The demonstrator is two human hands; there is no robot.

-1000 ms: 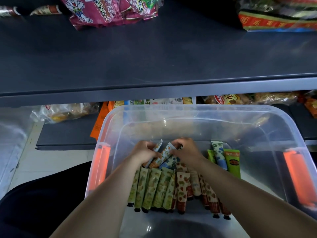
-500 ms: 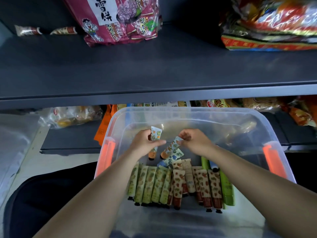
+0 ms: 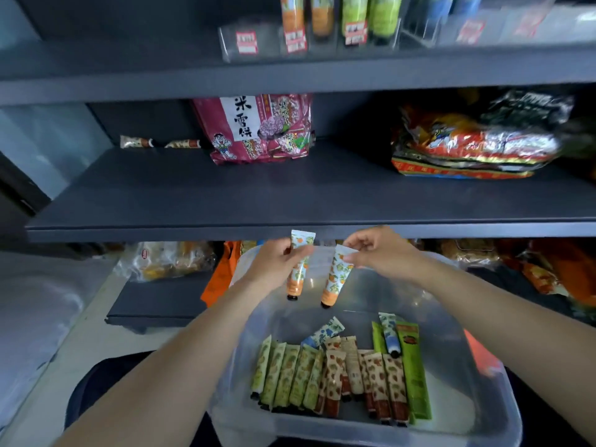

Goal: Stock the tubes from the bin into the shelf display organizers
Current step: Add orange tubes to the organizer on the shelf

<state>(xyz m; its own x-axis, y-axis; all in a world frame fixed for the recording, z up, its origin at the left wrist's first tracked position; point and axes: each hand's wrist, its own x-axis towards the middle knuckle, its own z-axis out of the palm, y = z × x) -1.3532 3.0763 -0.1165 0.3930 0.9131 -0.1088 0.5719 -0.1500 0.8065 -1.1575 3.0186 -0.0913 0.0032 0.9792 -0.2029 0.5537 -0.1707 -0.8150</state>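
Head view: two orange tubes are held above the bin's (image 3: pixel 496 411) far edge — one (image 3: pixel 298 269) gripped by the left hand (image 3: pixel 274 269), one (image 3: pixel 337 275) pinched at its crimped end by the right hand (image 3: pixel 383 256). More tubes (image 3: pixel 338 379) are left on the bin floor.

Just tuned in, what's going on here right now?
A person is restocking tubes. The left hand holds one orange-patterned tube and the right hand pinches another, both caps down above the clear bin. More tubes lie in the bin. The clear organizers sit on the top shelf.
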